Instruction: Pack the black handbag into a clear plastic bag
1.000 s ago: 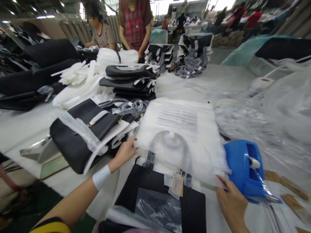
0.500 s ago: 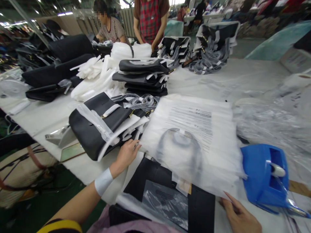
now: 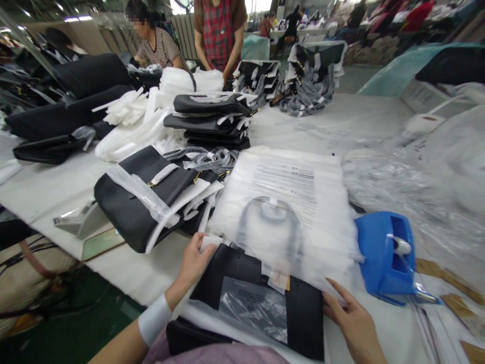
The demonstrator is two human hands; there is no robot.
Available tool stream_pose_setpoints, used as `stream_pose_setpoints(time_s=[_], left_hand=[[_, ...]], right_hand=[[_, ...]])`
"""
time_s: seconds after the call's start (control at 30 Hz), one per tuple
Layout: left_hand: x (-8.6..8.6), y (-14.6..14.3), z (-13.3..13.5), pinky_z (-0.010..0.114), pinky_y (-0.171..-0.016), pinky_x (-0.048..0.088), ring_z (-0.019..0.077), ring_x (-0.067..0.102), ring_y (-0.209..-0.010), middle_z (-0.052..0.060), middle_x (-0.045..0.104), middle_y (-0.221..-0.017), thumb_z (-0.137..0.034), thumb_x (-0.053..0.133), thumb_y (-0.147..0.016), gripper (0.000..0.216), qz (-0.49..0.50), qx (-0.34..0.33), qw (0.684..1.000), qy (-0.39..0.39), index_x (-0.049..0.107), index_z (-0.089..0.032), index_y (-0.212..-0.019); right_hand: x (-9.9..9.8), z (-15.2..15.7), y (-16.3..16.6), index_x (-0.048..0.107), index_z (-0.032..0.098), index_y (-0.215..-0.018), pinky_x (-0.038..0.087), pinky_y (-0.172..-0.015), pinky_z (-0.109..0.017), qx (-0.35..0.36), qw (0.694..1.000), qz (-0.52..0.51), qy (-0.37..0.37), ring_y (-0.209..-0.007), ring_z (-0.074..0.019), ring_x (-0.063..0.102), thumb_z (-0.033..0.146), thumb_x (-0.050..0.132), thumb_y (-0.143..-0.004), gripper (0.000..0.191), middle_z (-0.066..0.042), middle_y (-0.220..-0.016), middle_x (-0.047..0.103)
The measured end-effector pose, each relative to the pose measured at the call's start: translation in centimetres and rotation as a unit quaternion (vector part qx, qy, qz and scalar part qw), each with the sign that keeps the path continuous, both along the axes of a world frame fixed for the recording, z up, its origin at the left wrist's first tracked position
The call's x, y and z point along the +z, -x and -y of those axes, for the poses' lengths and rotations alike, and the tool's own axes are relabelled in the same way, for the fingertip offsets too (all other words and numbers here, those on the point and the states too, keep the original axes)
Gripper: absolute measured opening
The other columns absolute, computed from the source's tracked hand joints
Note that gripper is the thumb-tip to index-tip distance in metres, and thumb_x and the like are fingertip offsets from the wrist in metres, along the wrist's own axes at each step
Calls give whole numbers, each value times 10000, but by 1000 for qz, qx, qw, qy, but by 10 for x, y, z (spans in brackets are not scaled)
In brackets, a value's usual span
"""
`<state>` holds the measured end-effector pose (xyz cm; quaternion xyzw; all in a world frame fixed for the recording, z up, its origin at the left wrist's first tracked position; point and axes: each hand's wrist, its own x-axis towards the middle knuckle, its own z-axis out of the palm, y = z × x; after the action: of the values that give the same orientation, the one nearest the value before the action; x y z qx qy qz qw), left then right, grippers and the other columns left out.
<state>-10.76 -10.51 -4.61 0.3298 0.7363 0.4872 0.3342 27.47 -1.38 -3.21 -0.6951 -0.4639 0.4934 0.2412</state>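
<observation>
A black handbag (image 3: 305,318) lies flat in front of me, with a clear plastic pouch (image 3: 252,308) on it and a small tan tag (image 3: 280,279) near its top. A translucent plastic bag with printed text (image 3: 280,172) covers the handbag's upper part, and the grey-wrapped handle shows through. At the handbag's upper left corner, my left hand (image 3: 195,263) is closed on white wrapping (image 3: 208,242); whether this is foam or the bag's edge I cannot tell. My right hand (image 3: 352,316) pinches the plastic bag's lower right edge beside the handbag.
Left of the plastic bag lies another black handbag (image 3: 147,187) with white padding. Behind it are stacked black bags (image 3: 212,121) and white foam (image 3: 140,121). A blue tape dispenser (image 3: 382,258) stands right, before crumpled clear plastic (image 3: 386,187). Two people work across the table.
My left hand has come down slightly and now grips white wrapping at the handbag's corner. The right hand has moved up and left along the plastic bag's edge. The view has shifted right.
</observation>
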Motion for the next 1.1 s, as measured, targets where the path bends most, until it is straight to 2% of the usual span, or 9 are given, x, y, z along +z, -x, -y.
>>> stream_pose_setpoints(time_s=[0.13,0.27,0.4,0.5,0.6,0.67,0.77,0.93,1.1], left_hand=[[-1,6,-6,305,-754,499,205,644,-843,70,694,-914,-439,628,-791,323,40,-111,993,19,588,-157,-943],[-9,6,-7,348,-763,496,206,613,-773,30,650,-792,-462,546,-831,274,-67,-149,985,49,572,-191,-861],[-13,0,0,386,-838,488,234,635,-897,69,660,-964,-511,456,-888,402,-128,-54,989,55,537,-198,-1126],[-3,1,0,349,-787,498,238,659,-897,90,660,-1014,-546,485,-877,619,-157,14,986,47,378,-194,-1374],[15,7,-9,305,-623,452,236,640,-623,10,633,-698,-548,532,-856,759,-247,-50,959,131,265,-199,-1476],[25,10,-18,296,-589,409,255,621,-569,4,609,-618,-563,527,-855,753,-313,-105,926,181,296,-211,-1479],[31,13,-32,312,-627,403,305,657,-693,84,680,-748,-584,533,-840,698,-356,-124,905,194,416,-220,-1423],[21,8,-44,314,-680,391,281,641,-760,108,690,-772,-432,495,-878,363,-281,-72,946,142,690,-184,-1058],[5,-3,-48,264,-658,392,190,607,-708,39,679,-734,-317,421,-903,303,-226,-57,968,94,688,-187,-843]], right_hand=[[-10,5,2,612,113,-1252,601,-620,-352,-23,999,-27,-23,-647,-255,697,555,727,-621,779,-7,-615,679],[-10,2,5,667,135,-1131,587,-552,-307,-68,994,-83,-10,-651,-228,687,506,759,-597,656,-22,-670,697],[-6,-4,5,698,133,-930,597,-548,-311,-124,988,-95,-13,-650,-231,695,509,755,-609,499,-70,-758,723],[-6,-7,-2,699,130,-857,612,-593,-328,-126,988,-84,-40,-659,-235,704,466,729,-634,405,-81,-765,726],[-7,-10,-9,709,141,-932,609,-609,-318,-103,992,-60,-43,-708,-234,711,319,688,-602,375,-57,-751,727],[-7,-13,-11,710,154,-978,595,-583,-299,-77,996,-27,-37,-715,-228,708,272,663,-573,424,-39,-727,723],[-4,-18,-8,687,155,-1009,575,-568,-284,-75,997,-31,-5,-716,-228,704,303,687,-559,474,-41,-687,718],[0,-24,4,605,175,-1022,571,-600,-294,-106,985,-121,69,-659,-212,691,350,771,-510,566,-49,-691,721],[-8,-22,8,580,191,-1084,503,-502,-256,-32,994,-103,30,-555,-174,621,463,730,-586,588,21,-600,649]])
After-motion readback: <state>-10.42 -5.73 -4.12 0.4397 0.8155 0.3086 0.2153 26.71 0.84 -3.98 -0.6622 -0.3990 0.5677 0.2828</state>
